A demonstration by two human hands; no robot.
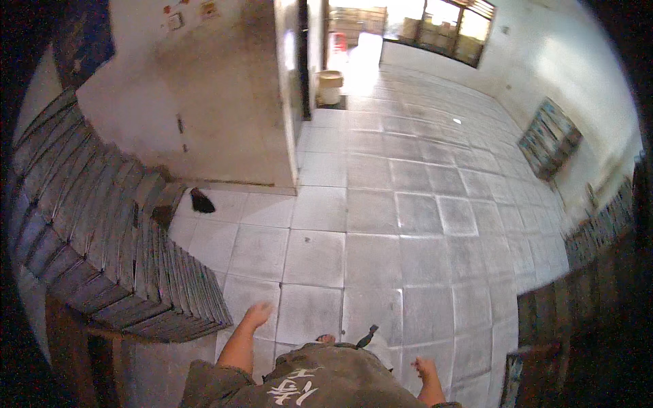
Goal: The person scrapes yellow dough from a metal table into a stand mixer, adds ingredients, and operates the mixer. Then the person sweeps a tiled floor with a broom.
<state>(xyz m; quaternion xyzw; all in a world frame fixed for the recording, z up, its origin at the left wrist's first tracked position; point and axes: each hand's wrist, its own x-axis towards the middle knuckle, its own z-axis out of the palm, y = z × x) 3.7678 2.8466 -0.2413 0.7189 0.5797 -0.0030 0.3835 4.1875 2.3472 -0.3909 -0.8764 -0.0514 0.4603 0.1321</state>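
Note:
My left hand (258,315) hangs in front of me at the left, smeared by motion, and nothing shows in it. To its left a long row of grey flat panels (163,272) stands packed edge to edge, a short gap from the hand. At the lower right, my right hand (425,368) hangs low beside my body over the tiles. Its fingers are partly bent and somewhat apart, with no object visible between them. A dark shirt with white print covers my body, and a dark strap or cord (367,336) sticks out at its front.
Pale tiles (371,211) cover the floor toward a bright doorway. A light bucket (330,87) stands beside the opening. A black item (202,200) lies by the wall corner. At the right, a slatted panel (551,138) leans on the wall, with dark stacked pieces (598,224) nearer.

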